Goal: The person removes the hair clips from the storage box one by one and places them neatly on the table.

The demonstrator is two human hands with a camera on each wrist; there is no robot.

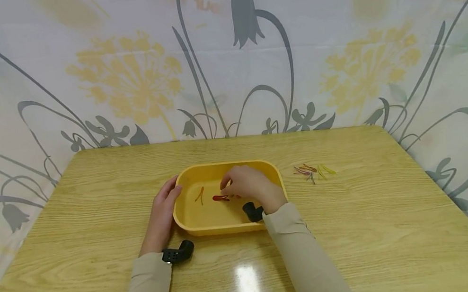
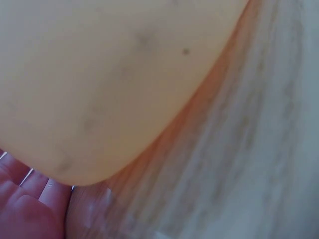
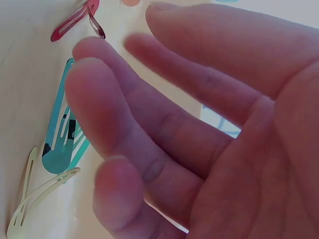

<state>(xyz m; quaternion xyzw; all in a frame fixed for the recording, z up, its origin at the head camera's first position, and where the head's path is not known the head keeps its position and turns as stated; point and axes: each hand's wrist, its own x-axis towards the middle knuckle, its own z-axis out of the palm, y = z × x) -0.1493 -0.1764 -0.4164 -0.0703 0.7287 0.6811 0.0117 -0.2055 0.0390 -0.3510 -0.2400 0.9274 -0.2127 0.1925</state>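
A yellow tray [image 1: 221, 227] sits mid-table on the wood. My left hand [image 1: 161, 210] lies flat beside it, thumb against the left rim; the left wrist view shows the tray's wall [image 2: 99, 74] close up and my fingertips [image 2: 30, 199] below it. My right hand [image 1: 248, 185] hovers inside the tray with loosely bent fingers, holding nothing. Beside its fingertips lie a red hair clip [image 1: 220, 198] and, further left, an orange clip [image 1: 199, 195]. In the right wrist view my right hand [image 3: 164, 99] is above a red clip [image 3: 75, 20], a teal clip [image 3: 57, 134] and a cream clip [image 3: 35, 199].
A small pile of several coloured hair clips [image 1: 313, 171] lies on the table to the right of the tray. The wooden table [image 1: 375, 226] is ringed by a flower-print curtain [image 1: 226, 70] at the back and sides.
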